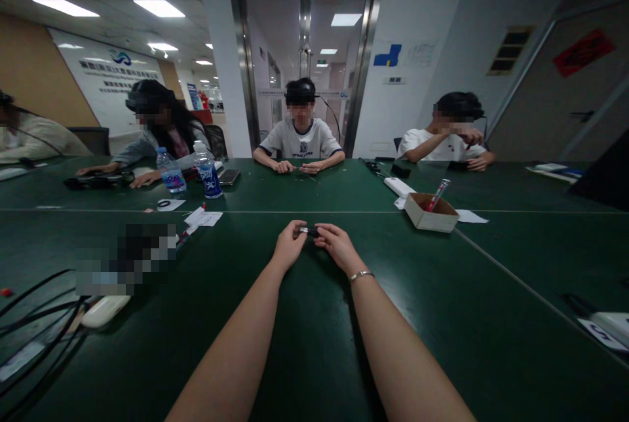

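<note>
Both my hands meet over the green table (314,317), at the middle of the view. A small, slim black object with a silver end (309,231) is held level between them; its exact kind is too small to make out. The fingers of my left hand (289,246) are closed around the silver end. My right hand (339,246), with a silver bracelet (362,275) at the wrist, pinches the black end. Parts of the object are hidden behind my fingertips.
An open cardboard box (431,215) holding a red-and-silver pen-like item (438,194) stands to the right. Two bottles, one blue-labelled (208,174), stand at far left. Black cables (44,317) and a white device (105,310) lie nearer left. Several people sit around the table.
</note>
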Demonstrator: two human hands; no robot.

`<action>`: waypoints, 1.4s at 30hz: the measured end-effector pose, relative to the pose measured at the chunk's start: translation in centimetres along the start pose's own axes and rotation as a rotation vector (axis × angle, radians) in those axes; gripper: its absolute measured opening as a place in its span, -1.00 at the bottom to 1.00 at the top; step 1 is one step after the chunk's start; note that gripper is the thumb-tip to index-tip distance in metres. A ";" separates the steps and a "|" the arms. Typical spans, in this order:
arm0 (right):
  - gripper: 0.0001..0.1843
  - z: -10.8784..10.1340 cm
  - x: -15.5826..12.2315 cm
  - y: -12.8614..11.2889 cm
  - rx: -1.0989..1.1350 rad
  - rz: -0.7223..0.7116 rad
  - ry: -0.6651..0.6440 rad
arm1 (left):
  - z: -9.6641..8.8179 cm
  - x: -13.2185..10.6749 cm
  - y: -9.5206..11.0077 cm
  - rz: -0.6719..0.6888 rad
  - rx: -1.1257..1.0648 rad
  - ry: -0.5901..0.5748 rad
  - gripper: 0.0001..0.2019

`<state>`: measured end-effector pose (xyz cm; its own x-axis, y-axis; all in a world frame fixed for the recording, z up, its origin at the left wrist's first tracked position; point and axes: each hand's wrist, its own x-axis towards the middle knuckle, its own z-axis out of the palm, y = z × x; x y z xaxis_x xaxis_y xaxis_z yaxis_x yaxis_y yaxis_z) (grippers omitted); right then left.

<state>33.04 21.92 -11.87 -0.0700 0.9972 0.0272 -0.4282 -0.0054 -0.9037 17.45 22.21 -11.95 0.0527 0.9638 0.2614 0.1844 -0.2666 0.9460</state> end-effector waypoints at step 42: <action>-0.73 0.2 -0.3 -0.2 -0.027 -0.002 -0.029 | -0.2 0.1 -0.2 -0.049 0.063 0.033 -0.73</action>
<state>32.97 21.63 -11.63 -0.0950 0.9946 0.0409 -0.4040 -0.0009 -0.9148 17.20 22.37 -12.11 0.0095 0.9750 0.2221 0.2476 -0.2175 0.9441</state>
